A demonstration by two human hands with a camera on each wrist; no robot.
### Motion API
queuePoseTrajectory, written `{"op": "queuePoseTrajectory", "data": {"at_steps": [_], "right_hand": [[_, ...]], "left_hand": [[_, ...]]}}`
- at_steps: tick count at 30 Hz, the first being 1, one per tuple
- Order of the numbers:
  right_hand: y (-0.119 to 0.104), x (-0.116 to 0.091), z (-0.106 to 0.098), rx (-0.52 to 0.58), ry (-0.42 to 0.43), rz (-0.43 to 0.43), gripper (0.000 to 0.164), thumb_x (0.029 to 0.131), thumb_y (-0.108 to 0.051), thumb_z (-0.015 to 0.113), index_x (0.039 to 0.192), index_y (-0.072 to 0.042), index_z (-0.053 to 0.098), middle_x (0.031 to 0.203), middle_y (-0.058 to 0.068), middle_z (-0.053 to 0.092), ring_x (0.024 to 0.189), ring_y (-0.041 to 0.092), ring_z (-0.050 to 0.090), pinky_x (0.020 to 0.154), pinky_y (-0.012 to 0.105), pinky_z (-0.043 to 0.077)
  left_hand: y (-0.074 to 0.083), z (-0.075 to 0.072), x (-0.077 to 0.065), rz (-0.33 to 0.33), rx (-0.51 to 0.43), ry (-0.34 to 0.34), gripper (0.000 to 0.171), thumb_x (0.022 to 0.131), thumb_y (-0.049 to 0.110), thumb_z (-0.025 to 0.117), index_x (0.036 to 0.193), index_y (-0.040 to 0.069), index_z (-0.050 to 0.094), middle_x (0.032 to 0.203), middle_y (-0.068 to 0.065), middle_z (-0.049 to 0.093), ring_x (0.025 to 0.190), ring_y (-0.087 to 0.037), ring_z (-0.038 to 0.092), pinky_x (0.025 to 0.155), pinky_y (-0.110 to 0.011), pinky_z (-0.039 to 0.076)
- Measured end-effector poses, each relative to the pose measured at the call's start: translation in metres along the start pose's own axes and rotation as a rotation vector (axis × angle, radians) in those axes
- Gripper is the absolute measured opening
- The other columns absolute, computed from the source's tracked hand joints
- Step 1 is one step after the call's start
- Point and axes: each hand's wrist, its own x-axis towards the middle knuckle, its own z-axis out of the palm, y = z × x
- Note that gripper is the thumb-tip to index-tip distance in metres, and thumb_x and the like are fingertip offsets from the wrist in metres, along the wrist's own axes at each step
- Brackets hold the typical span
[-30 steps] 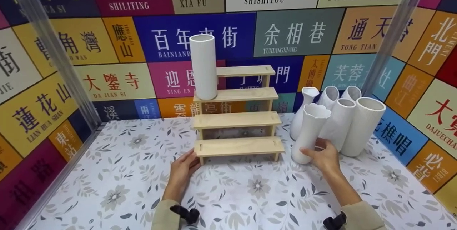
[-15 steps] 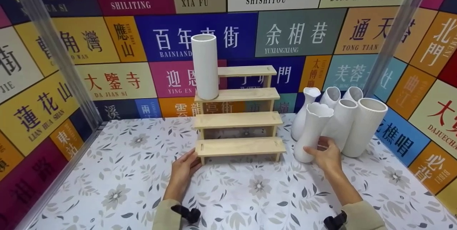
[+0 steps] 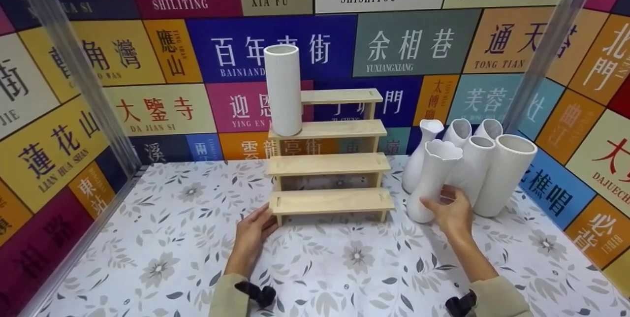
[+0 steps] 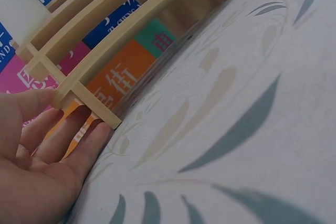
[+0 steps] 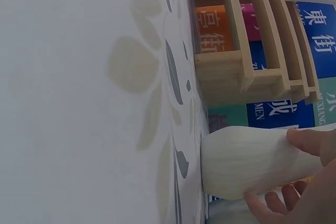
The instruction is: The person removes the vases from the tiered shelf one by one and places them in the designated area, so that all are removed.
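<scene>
A wooden stepped display stand [image 3: 330,201] stands mid-table. My left hand [image 3: 253,232] holds its lower left corner, thumb at the plank's end [image 4: 65,90] and fingers by the front leg. On the stand's upper left stands a tall white cylindrical vase [image 3: 283,91]. To the right, my right hand [image 3: 450,212] grips a white vase with a scalloped rim [image 3: 429,184] low on its body. In the right wrist view, thumb and fingers lie on opposite sides of this vase [image 5: 247,161], its base at the tabletop.
Several more white vases cluster behind and right of the gripped one: a fluted-neck vase [image 3: 418,159], slanted-mouth vases [image 3: 458,132] and a wide cylinder [image 3: 507,179]. A floral cloth [image 3: 315,268] covers the table. Sign-patterned walls [image 3: 413,44] and clear corner posts [image 3: 91,80] enclose it.
The head view has shifted slightly. My right hand keeps its grip on the scalloped vase, which stays almost in place. The left hand stays at the stand's corner.
</scene>
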Motion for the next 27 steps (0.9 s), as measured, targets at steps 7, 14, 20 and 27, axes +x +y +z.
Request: {"op": "queuePoseTrajectory", "data": {"at_steps": [7,14,20,27], "right_hand": [[-0.001,0.004,-0.003,-0.043,0.006,-0.054,0.057,0.087,-0.017,0.078,0.134,0.005,0.053,0.13,0.03,0.06,0.119,0.043,0.06,0.102,0.042,0.046],[0.001,0.005,-0.003,-0.036,0.024,-0.077,0.055,0.088,-0.009,0.074,0.135,0.007,0.051,0.13,0.031,0.058,0.12,0.044,0.06,0.104,0.044,0.048],[0.001,0.008,-0.001,-0.05,0.05,-0.082,0.055,0.087,-0.009,0.076,0.134,0.007,0.052,0.127,0.031,0.059,0.118,0.043,0.06,0.102,0.043,0.047],[0.001,0.011,0.003,-0.026,0.089,-0.069,0.053,0.086,-0.009,0.078,0.131,0.006,0.054,0.125,0.029,0.061,0.116,0.041,0.061,0.099,0.038,0.047]], "left_hand": [[0.0,0.0,0.001,0.009,0.013,0.005,0.049,0.102,0.022,0.06,0.145,0.001,0.05,0.143,-0.026,0.055,0.128,-0.034,0.06,0.105,-0.037,0.055],[0.001,0.001,0.001,-0.018,0.003,0.003,0.047,0.102,0.021,0.058,0.145,0.004,0.05,0.144,-0.025,0.055,0.13,-0.034,0.058,0.106,-0.037,0.054],[0.001,0.001,0.002,-0.012,-0.012,0.009,0.047,0.101,0.021,0.06,0.144,0.002,0.051,0.143,-0.025,0.056,0.125,-0.031,0.062,0.104,-0.037,0.056],[0.001,0.0,0.001,-0.013,-0.014,0.012,0.046,0.101,0.02,0.06,0.143,0.003,0.053,0.142,-0.025,0.056,0.123,-0.03,0.063,0.103,-0.036,0.056]]}}
